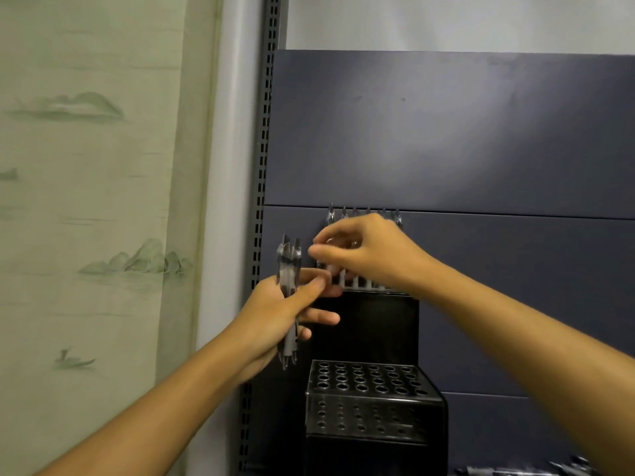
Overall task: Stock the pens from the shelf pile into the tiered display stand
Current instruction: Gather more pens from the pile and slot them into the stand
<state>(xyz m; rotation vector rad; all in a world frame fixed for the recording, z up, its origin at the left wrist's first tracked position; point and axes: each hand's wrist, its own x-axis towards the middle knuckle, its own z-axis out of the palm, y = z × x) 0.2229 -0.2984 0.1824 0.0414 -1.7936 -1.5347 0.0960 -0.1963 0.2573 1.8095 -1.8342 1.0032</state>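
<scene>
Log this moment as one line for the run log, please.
left hand: holds pen bundle | right hand: pinching pen at stand's top row | lower tier: holes empty | shelf pile: remains

this looks like a shop, at a stationery shelf. a slotted steel upright point(263, 159) of the kind that carries retail shelving runs up beside dark blue back panels point(446, 132), and a black tiered stand point(374, 403) full of round holes sits against them, with a row of pens point(364, 214) standing in its top tier. more pens lie in a pile point(536, 470) on the shelf at the lower right, and a pale curtain point(96, 201) with a printed landscape hangs to the left.
</scene>
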